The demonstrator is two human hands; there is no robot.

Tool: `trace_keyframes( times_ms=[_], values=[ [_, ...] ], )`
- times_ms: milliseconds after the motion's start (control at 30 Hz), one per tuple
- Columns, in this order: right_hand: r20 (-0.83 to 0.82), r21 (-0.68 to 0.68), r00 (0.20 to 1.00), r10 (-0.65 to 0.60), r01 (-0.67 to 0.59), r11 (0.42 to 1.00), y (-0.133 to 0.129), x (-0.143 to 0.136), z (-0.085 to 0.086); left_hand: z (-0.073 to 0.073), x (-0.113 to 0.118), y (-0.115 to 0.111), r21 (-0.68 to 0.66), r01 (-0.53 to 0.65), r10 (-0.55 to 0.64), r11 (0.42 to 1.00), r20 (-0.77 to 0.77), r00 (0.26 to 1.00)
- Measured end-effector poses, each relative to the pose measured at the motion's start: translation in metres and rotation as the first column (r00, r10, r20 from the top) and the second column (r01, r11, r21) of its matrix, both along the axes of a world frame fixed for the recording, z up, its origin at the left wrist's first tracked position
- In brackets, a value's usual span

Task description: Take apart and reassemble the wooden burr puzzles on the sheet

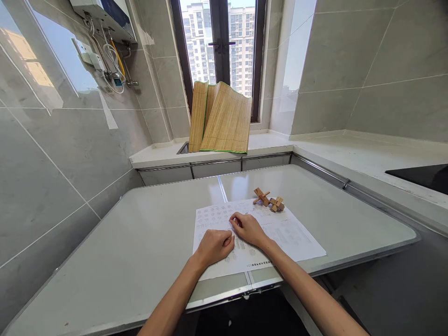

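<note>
A large white printed sheet (pixel 294 238) with small diagrams lies on the pale folding table (pixel 147 242). My left hand (pixel 215 246) rests on the sheet's lower left part, its fingers curled closed. Just beyond it and to the right, my right hand (pixel 248 227) also lies on the paper with bent fingers, close to the left but apart from it. Nothing shows in either hand. At the sheet's far right edge sit two wooden interlocking pieces, one with crossed sticks (pixel 261 197) and one more compact (pixel 276 204), side by side.
Behind the table, a folded bamboo mat (pixel 227 119) stands on the white counter (pixel 269 142) before the window. A black panel (pixel 423 177) lies on the right counter. A heater with pipes (pixel 105 21) hangs at the upper left. The table's front edge is near my forearms.
</note>
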State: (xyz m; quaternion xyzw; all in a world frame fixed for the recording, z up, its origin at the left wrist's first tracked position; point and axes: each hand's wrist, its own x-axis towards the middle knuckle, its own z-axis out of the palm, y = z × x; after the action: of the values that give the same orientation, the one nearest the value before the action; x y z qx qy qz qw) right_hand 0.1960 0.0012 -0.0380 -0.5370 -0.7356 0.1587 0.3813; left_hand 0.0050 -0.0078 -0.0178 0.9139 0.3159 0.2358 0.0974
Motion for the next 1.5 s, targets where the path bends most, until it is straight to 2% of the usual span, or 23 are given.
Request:
trace_keyframes(
  times_ms=[1500],
  values=[
    [0.031,0.005,0.999,-0.011,0.011,1.000,-0.0015,0.0005,0.0014,-0.0016,0.0002,0.0013,0.006,0.002,-0.002,1.000,-0.013,1.000]
  ],
)
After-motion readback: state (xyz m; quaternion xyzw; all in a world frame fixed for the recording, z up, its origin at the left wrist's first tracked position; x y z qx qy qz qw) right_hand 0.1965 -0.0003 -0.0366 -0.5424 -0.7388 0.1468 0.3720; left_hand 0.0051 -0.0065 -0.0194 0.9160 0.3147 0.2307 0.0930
